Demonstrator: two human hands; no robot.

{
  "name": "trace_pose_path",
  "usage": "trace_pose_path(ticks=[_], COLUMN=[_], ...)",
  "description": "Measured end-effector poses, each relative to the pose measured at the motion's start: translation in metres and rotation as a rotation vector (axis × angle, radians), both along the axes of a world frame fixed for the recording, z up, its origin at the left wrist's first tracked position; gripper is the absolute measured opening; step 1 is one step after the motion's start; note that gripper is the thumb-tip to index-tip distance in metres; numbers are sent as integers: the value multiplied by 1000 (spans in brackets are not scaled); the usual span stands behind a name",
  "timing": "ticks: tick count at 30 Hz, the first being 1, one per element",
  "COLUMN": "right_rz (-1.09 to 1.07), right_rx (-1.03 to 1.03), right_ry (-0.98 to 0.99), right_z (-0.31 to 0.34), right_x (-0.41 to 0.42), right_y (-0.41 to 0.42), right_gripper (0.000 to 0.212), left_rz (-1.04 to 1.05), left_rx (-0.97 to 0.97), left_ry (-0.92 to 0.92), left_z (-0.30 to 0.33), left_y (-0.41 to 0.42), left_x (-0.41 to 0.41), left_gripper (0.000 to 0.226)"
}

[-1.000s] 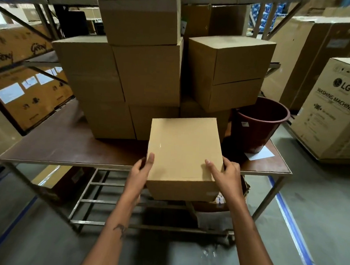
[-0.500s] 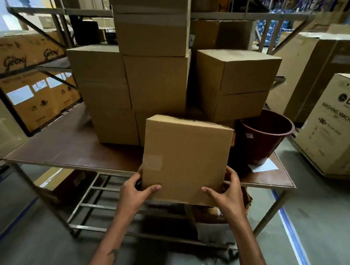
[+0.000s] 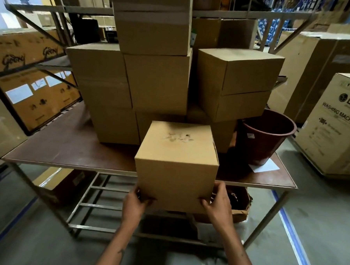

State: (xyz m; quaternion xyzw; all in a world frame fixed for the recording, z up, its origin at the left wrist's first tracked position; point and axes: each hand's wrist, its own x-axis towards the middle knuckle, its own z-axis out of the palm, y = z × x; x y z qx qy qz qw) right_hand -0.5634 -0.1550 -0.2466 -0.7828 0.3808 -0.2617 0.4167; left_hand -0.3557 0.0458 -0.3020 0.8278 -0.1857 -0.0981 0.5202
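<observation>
Since a second ago the cardboard box [image 3: 177, 167] has turned, so a scuffed face now looks up, and both hands have slid down to its bottom corners. The left hand [image 3: 135, 203] grips the lower left corner and the right hand [image 3: 219, 205] the lower right. The box is held at the front edge of the bench [image 3: 68, 147], just before the stacked boxes [image 3: 158, 80], with a maroon bucket [image 3: 265, 137] to its right.

place: warehouse | evidence: stacked cartons [image 3: 158, 83], metal racking [image 3: 59, 8], boxed washing machine [image 3: 336, 124]
</observation>
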Motion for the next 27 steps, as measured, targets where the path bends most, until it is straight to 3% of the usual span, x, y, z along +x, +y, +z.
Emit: trace_pose_path(ticks=[3, 6, 9, 13, 22, 27], right_rz=[9, 9, -11, -17, 162, 238], right_rx=[45, 69, 76, 5, -130, -176], right_ry=[-11, -17, -17, -53, -217, -317], right_z=[-4, -5, -2, -3, 15, 44], right_x=[-2, -1, 1, 8, 24, 38], right_y=[2, 1, 5, 12, 33, 55], right_gripper=[54, 60, 74, 76, 105, 104], left_rz=[-37, -66, -75, -40, 108, 200], left_rx=[-15, -57, -50, -86, -281, -393], left_ry=[20, 22, 44, 53, 52, -5], left_z=[-8, 0, 7, 15, 37, 66], left_y=[1, -1, -4, 4, 56, 77], left_x=[4, 1, 1, 2, 0, -13], left_gripper=[78, 104, 87, 76, 92, 85])
